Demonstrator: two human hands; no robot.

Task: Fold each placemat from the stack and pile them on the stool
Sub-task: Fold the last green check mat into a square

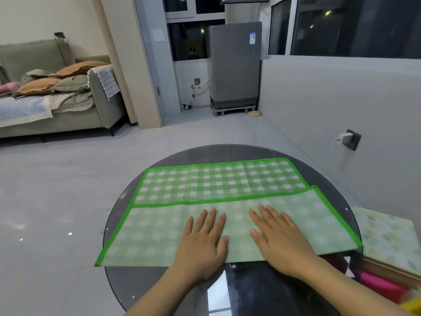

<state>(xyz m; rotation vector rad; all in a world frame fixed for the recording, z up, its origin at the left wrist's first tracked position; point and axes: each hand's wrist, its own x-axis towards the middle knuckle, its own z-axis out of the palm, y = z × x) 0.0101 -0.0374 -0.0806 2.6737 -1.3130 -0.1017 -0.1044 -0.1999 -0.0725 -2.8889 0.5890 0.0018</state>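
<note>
Both hands are lying flat, fingers straight and gripping nothing: left hand [204,241] and right hand [279,234] are pressing side by side on the folded-over near half of 1 green checked placemat [218,181]. It is lying at the frame's lower centre on a round dark glass table [118,226], its far half showing the brighter side. At lower right, a stack of placemats [390,241] is sitting, touching the mat's right corner.
</note>
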